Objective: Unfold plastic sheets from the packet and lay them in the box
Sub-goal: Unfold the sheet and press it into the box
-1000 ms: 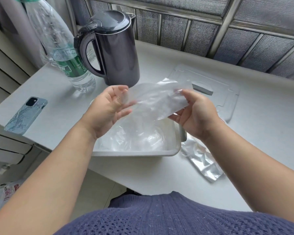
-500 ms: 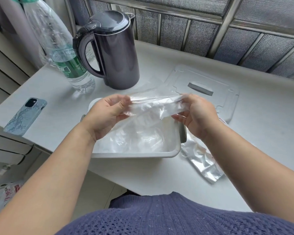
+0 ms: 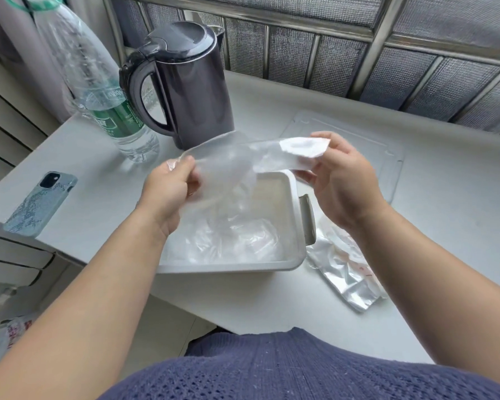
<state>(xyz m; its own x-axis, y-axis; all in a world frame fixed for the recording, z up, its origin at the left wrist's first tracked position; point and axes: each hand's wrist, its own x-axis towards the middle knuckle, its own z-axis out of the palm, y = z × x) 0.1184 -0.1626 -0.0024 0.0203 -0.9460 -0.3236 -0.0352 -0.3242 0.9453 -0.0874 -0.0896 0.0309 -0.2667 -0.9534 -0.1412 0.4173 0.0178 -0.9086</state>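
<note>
1. The left hand [image 3: 168, 189] pinches the left edge of a plastic sheet [image 3: 231, 160], thumb against fingertips. The right hand [image 3: 338, 183] pinches the right end, where the film is bunched into a whitish wad.
2. The sheet is mid-frame, stretched in the air between both hands over the far half of the box [image 3: 296, 220]. A loose flap droops toward the inside; I can't tell if it touches the contents.
3. My read on the hold: a two-point pinch with the hands apart tensions the film so the folds open. Working right above the box leaves only a short drop to lay it in.
4. The right end looks not yet opened, so I judge the unfold as partway.
5. The box is white, shallow and rectangular with a grey handle on its right side, centre frame near the front edge of the table [image 3: 445, 226]. It holds crumpled clear sheets [image 3: 237, 241] on the bottom; count unreadable.
6. The packet [image 3: 347, 272] is silvery and crinkled, lying flat on the table just right of the box, lower right. I can't tell if any sheets are left inside.
7. A clear lid [image 3: 393, 168] lies flat on the table behind the right hand, probably parked there to keep the box open.
8. The kettle [image 3: 194, 88] is just behind the box, lid shut, contents hidden. The bottle [image 3: 104, 90], upper left, holds some water. The phone [image 3: 41, 203] is at far left, well apart.
</note>
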